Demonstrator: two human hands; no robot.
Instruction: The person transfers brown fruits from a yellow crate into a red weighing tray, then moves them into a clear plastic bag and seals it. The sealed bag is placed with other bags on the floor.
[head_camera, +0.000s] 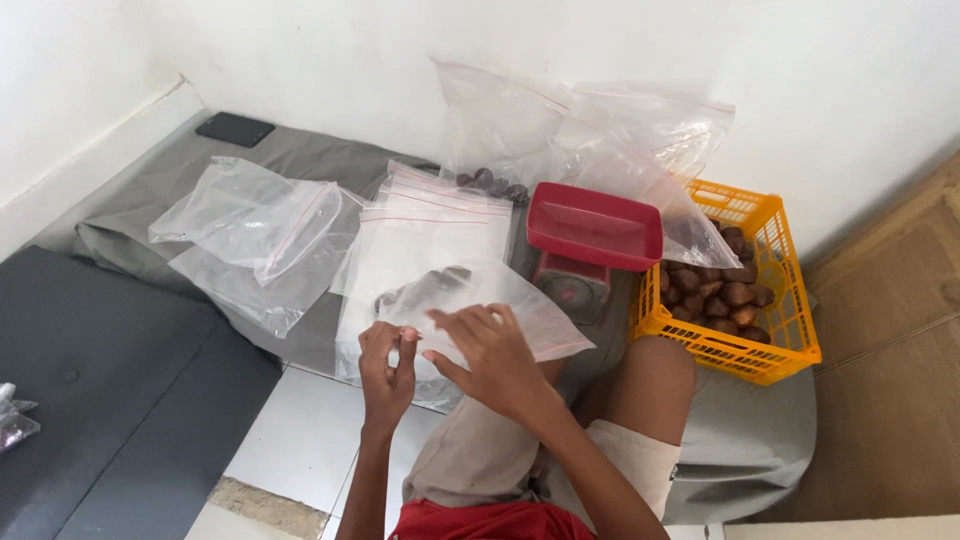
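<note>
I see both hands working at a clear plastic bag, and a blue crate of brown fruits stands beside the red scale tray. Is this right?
Not quite: the crate is yellow, not blue, as the head view shows. The rest holds: both the left hand and right hand work at the clear bag, and the crate of brown fruits stands beside the red tray.

Dark contents of the clear bag (470, 300), blurred behind plastic.

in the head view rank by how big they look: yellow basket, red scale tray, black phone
1. yellow basket
2. red scale tray
3. black phone
The phone lies farthest from the camera, so its small look is partly distance.
</note>
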